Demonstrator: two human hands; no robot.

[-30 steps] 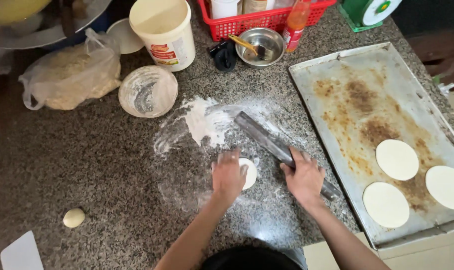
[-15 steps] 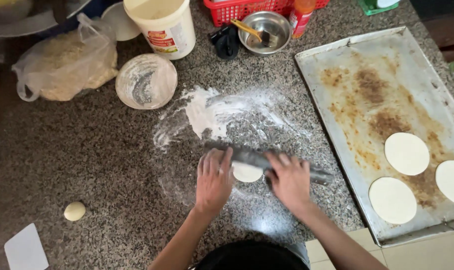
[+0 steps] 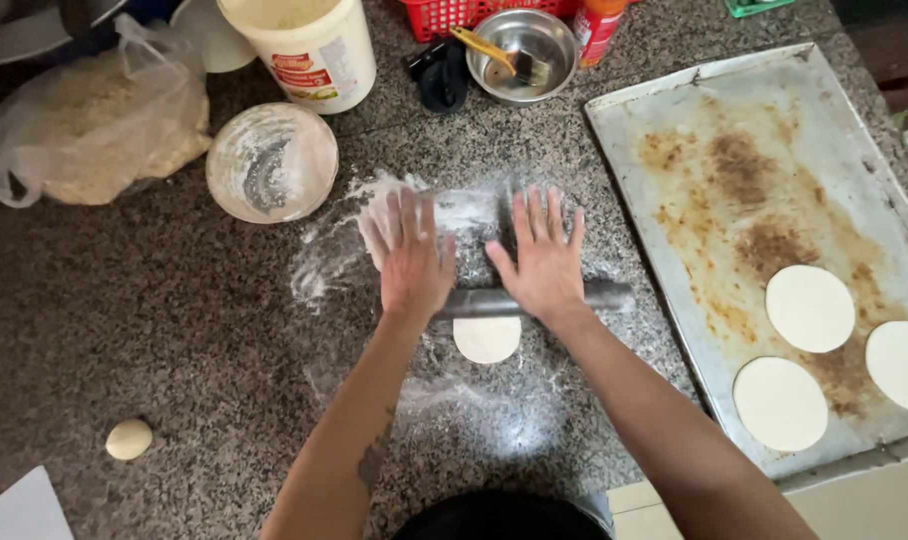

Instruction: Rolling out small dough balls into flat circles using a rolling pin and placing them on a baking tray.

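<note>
Speckled grey granite tabletop [image 3: 154, 330], flour-dusted at centre. Left hand [image 3: 411, 258] and right hand [image 3: 542, 262], fingers spread flat, on dark metal rolling pin [image 3: 519, 299] over small pale dough disc [image 3: 487, 338]. Best: even pressure, both palms level.

Ahead of you at the far edge of the tabletop stands 1 cream plastic tub [image 3: 309, 50], round, w/ a label [image 3: 302, 75] in red, white and green on its side. Left of it lies a clear plastic bag [image 3: 89, 130], crumpled, w/ pale contents. Top right, an orange bottle [image 3: 601, 25] w/ a red label, cut off by the frame edge. No signs or screens.
</note>
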